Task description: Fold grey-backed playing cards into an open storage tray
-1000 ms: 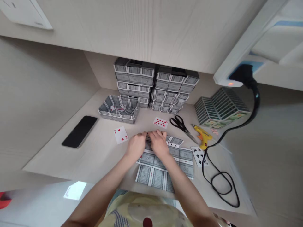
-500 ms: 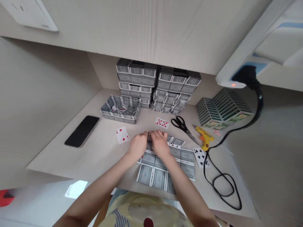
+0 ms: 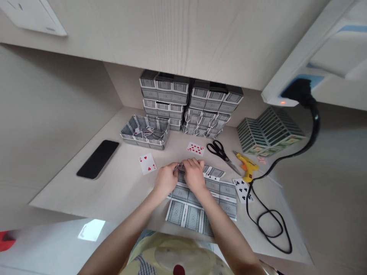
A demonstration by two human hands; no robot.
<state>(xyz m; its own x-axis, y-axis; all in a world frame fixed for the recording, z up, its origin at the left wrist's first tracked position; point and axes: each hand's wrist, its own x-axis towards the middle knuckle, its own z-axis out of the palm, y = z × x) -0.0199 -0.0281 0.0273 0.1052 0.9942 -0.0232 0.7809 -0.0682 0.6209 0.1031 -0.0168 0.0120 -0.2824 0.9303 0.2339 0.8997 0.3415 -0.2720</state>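
Note:
A flat panel of joined playing cards point(image 3: 193, 217), grey patterned backs up, lies on the desk in front of me, with folded-up card strips along its far edge. At its far left corner my left hand point(image 3: 166, 178) pinches the edge of a card flap with thumb and forefinger. Right beside it, my right hand point(image 3: 194, 173) presses curled fingers on the same far flap. The fingers partly hide that flap. A three of hearts-like red card point(image 3: 147, 163) lies left of my hands, and a ten of diamonds point(image 3: 195, 149) lies just beyond them.
Black scissors point(image 3: 222, 153), a yellow glue gun point(image 3: 249, 168) and a six of clubs point(image 3: 242, 189) lie to the right, with a looping black cable point(image 3: 269, 212). Card boxes point(image 3: 164, 89) stand stacked behind an open card box point(image 3: 143, 143). A phone point(image 3: 98, 159) lies left.
My left hand has shifted slightly down, its thumb and forefinger now showing at the flap's edge. My right hand stays almost in place on the flap.

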